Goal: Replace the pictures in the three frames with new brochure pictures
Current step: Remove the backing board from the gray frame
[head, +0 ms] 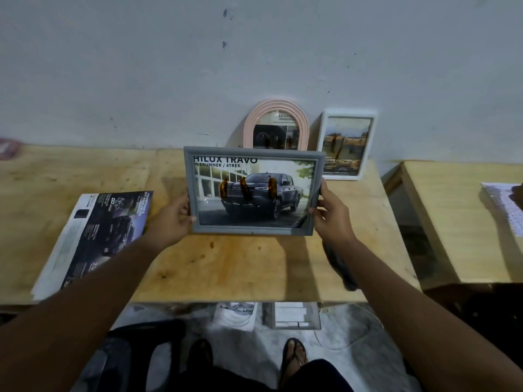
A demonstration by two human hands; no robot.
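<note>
I hold a grey rectangular frame upright above the wooden table; it shows a dark pickup truck brochure picture. My left hand grips its left edge and my right hand grips its right edge. Behind it, against the wall, stand a pink arched frame and a white rectangular frame, each holding a brochure picture. An open brochure lies flat on the table at the left.
A dark cloth-like object lies on the table under my right forearm. A second wooden table stands at the right with a patterned sheet. On the floor below are papers, a small box and a dark chair.
</note>
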